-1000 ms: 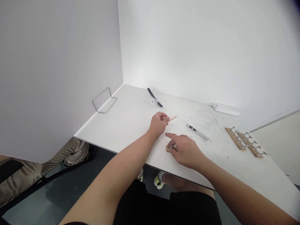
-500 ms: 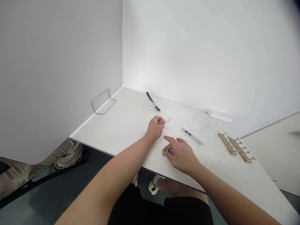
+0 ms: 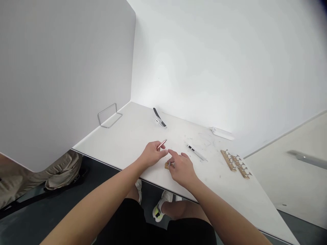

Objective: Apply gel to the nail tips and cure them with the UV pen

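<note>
A slim pink pen-like tool (image 3: 161, 144) is gripped in my left hand (image 3: 152, 153), its tip pointing up and to the right. Close beside it, my right hand (image 3: 182, 166) has its thumb and a finger on a small metal piece at a little wooden block (image 3: 167, 165), largely hidden by the fingers. The index finger of that hand reaches toward my left thumb. To the right lies a white pen-shaped device (image 3: 196, 152) with a dark display. Two wooden strips (image 3: 228, 160) bearing several metal pieces rest farther right.
A white and black folded device (image 3: 159, 121) lies near the back wall. A white flat object (image 3: 222, 133) lies by the wall at right. A wire stand (image 3: 109, 115) is at the left partition. Small dark marks dot the white table (image 3: 114, 146). Another person's trousers show at lower left.
My left hand has turned and come closer to my right hand, and the pink tool now points more steeply up. The view has shifted, moving the table's items leftward.
</note>
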The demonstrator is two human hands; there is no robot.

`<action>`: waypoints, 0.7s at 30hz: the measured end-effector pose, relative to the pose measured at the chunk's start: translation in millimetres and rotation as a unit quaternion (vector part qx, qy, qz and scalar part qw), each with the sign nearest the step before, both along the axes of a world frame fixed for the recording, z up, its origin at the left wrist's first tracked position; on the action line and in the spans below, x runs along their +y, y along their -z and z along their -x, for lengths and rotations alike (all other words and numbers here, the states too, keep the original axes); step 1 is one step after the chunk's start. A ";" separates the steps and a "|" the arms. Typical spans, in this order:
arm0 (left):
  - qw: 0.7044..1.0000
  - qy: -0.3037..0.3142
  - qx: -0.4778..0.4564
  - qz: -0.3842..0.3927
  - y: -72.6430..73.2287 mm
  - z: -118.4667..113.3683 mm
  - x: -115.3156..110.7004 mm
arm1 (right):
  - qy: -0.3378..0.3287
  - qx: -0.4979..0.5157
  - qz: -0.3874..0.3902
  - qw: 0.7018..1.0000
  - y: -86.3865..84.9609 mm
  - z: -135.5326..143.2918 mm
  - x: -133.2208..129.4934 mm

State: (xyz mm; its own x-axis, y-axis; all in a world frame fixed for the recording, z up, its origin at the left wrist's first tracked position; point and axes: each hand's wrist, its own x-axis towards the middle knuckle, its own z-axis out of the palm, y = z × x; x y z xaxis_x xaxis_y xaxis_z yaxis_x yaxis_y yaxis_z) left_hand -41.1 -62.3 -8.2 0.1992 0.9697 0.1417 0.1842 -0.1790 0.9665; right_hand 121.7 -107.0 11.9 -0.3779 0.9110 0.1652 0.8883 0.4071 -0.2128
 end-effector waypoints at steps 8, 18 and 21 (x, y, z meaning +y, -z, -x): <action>0.988 0.075 0.132 -0.007 -0.8 25.0 -15.8 | 0.004 0.030 0.010 0.999 -0.4 2.1 0.0; 0.994 0.053 0.096 0.001 -0.4 18.0 1.9 | 0.018 0.041 -0.043 0.998 4.7 3.0 -2.5; 0.991 0.067 0.117 0.001 -0.8 19.0 0.8 | 0.028 0.046 -0.054 0.997 3.9 3.4 -3.2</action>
State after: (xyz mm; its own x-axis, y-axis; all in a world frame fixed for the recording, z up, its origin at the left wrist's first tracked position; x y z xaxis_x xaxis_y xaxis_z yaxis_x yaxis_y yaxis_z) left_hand -60.1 -61.5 -7.4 0.3532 0.9326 0.0738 0.3789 -0.2148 0.9002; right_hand 118.3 -110.2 7.9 -0.3051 0.9055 0.2949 0.8890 0.3818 -0.2528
